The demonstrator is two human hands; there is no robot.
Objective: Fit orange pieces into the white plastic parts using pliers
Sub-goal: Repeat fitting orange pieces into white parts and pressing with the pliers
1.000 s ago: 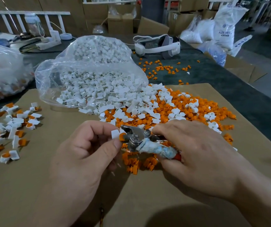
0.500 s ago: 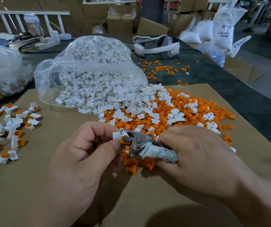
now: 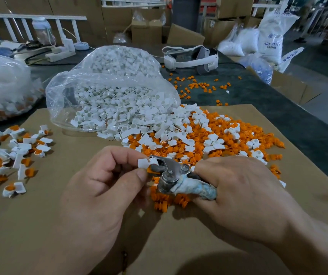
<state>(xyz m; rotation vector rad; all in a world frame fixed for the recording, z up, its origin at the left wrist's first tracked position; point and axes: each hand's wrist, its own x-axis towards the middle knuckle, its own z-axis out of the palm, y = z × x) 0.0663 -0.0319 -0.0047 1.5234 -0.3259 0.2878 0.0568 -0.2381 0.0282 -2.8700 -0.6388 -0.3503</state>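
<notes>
The left hand (image 3: pixel 103 187) is holding a small white plastic part (image 3: pixel 143 162) just above the brown cardboard sheet (image 3: pixel 40 225); its grip is pinching the flat tab of this part between the thumb and the forefinger. A small orange piece (image 3: pixel 151 170) is sitting at the underside of the white part, touching it. The right hand (image 3: pixel 244 195) is holding metal pliers (image 3: pixel 171 175), and its grip is curling round the handles, which are wrapped in dirty pale tape. The jaws of the pliers are lying one over the white part and one under the orange piece, so they are pressing the two together; how deep the orange piece is sitting, I cannot tell. Just behind both hands a mixed heap of loose orange pieces and white parts (image 3: pixel 208 139) is lying on the cardboard. Behind it a clear plastic bag (image 3: pixel 107 92), full of white parts, is spilling them into the heap. On the left side of the cardboard, white parts with orange pieces in them (image 3: pixel 16 155) are lying scattered. The cardboard is resting on a dark surface (image 3: pixel 258 100), where a white headset (image 3: pixel 190 58) is lying at the far end.
</notes>
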